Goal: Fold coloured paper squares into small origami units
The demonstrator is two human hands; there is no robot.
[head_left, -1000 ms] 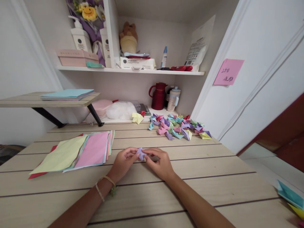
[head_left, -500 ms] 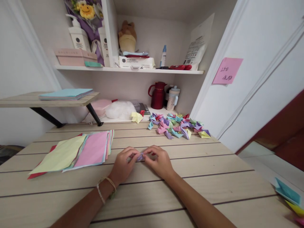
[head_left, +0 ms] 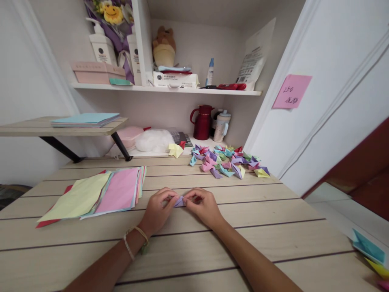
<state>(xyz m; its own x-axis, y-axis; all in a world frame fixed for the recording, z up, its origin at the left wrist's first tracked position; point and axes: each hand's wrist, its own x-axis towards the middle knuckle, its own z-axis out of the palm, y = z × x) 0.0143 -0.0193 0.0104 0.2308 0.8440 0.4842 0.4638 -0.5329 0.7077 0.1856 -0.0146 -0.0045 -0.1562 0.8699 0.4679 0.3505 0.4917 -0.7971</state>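
Note:
A small folded purple paper piece (head_left: 180, 201) rests on the wooden table (head_left: 188, 243), pinched between both hands. My left hand (head_left: 158, 211), with a bracelet on its wrist, has curled fingers gripping the piece's left side. My right hand (head_left: 203, 207) pinches its right side with thumb and fingers pressed together. To the left lies a fanned stack of coloured paper sheets (head_left: 100, 194), yellow and pink on top. A pile of several folded paper pieces (head_left: 228, 161) in many colours lies farther back on the right.
A red jug (head_left: 202, 121) and a white cup (head_left: 221, 126) stand by the back wall. A side shelf (head_left: 60, 129) carries blue paper. A pink note (head_left: 291, 91) is stuck on the white door. More folded pieces (head_left: 369, 251) lie at the right edge.
The purple piece has been pressed down flatter onto the table between my fingers. Both hands stayed in nearly the same place.

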